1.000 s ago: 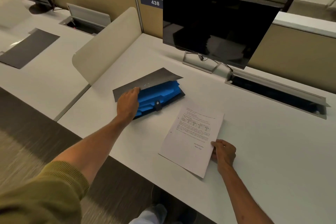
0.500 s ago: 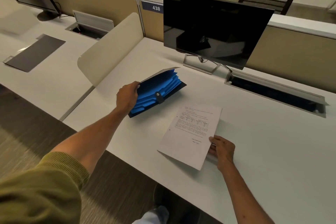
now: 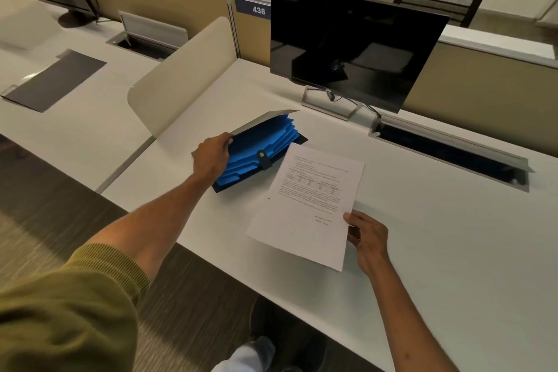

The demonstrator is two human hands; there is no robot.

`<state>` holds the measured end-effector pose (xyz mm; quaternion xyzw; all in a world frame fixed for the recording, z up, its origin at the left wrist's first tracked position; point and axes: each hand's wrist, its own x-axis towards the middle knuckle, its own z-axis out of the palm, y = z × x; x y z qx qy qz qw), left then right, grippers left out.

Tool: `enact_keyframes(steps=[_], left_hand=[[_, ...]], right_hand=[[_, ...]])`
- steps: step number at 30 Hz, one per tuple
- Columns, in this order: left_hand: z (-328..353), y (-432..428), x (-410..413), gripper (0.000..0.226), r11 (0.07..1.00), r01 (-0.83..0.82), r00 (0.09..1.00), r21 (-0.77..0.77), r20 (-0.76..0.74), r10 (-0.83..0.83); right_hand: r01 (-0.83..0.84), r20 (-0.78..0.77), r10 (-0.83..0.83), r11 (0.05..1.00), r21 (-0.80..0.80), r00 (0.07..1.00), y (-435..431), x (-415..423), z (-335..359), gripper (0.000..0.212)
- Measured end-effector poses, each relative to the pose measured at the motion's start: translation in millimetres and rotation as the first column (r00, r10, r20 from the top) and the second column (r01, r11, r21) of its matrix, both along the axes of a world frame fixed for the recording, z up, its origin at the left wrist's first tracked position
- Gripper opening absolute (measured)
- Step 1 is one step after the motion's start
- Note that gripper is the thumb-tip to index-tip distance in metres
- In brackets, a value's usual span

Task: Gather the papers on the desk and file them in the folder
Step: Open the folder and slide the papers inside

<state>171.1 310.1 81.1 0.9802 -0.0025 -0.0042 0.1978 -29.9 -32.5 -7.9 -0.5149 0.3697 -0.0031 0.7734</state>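
Note:
A blue expanding folder with a dark cover and a snap strap lies open on the white desk. My left hand grips its raised grey flap at the left edge, and the blue pockets fan out. My right hand pinches the lower right edge of a printed white paper. The sheet is lifted off the desk, and its top corner overlaps the folder's right side.
A black monitor on a silver stand is behind the folder. An open cable tray runs along the back right. A cream divider panel stands at the left. Beyond it, the neighbouring desk holds a dark mat.
My left hand has lifted the folder's flap upright, opening the pockets. My right hand has raised the paper and carried it toward the folder, so it now overlaps the folder's edge.

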Motion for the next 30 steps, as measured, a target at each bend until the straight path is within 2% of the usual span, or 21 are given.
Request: enact_keyframes(steps=[5,11,21,30], left_hand=[[-2,-4,-10,0.038,0.999,0.026,0.999,-0.024,0.018,-0.026],[-1,3,-11,0.034,0.997,0.068,0.998,0.025,0.015,-0.069],[-6,-4,-16,0.033,0.974,0.187,0.982,0.131,-0.030,-0.184],[-14,-1,-23,0.037,0.954,0.250,0.968,0.168,-0.068,-0.241]], right_hand=[[-0.072,0.025,0.072,0.997,0.012,0.997,16,17,10,0.023],[-0.089,0.017,0.089,0.995,0.043,0.996,43,43,20,0.018],[0.075,0.019,-0.077,0.994,0.074,0.997,69,70,27,0.012],[0.203,-0.021,-0.203,0.979,0.013,0.979,99,91,20,0.016]])
